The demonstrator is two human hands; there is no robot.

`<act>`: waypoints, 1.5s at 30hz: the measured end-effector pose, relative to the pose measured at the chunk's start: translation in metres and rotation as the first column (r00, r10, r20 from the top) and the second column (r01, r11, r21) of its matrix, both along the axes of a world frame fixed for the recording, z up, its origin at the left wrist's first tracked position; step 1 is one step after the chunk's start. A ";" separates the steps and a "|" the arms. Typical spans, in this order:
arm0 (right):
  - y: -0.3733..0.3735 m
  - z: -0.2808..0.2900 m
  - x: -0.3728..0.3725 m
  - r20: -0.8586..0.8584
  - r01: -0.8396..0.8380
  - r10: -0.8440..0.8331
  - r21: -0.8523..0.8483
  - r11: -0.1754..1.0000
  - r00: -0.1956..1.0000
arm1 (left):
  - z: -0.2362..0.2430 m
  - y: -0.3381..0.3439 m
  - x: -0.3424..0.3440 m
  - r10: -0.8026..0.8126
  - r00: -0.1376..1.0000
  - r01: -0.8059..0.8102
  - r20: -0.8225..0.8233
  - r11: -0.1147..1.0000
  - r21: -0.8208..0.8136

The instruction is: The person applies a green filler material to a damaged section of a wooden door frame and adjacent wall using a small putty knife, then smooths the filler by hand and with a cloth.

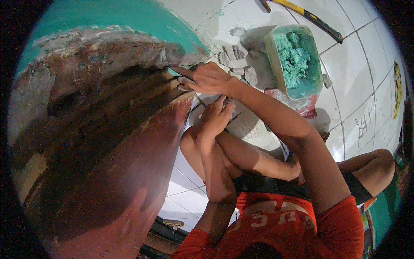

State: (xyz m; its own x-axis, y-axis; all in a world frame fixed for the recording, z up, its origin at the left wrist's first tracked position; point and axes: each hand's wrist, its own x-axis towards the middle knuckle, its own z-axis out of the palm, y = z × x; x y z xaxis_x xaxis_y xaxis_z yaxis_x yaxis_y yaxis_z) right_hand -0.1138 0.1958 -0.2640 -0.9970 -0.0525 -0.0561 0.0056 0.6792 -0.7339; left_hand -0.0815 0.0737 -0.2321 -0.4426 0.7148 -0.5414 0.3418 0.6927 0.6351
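My right hand (209,79) reaches to the damaged wall (116,56), its index finger stretched along the rough edge and its thumb below. At its fingertips is a small teal piece (173,72), pinched against the wall; its exact kind is unclear. Just below, my left hand (217,113) is curled closed above my bent knee. Whatever it holds, if anything, is hidden. The wall has teal paint above, a band of bare broken plaster and a dark red lower part. Shadow covers much of the bare band.
Grey rubble chunks (235,54) lie by the wall's foot. A plastic tub (272,56) of crumbly teal putty (295,56) stands to the right, by a dusty red item (308,110). A yellow-and-black-handled hammer (317,21) lies beyond on the white tiled floor (345,90).
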 end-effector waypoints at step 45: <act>0.170 0.031 0.206 -0.036 0.568 -0.644 0.511 0.645 0.764 | 0.012 0.024 -0.002 0.211 0.957 -0.214 0.199 0.977 -0.006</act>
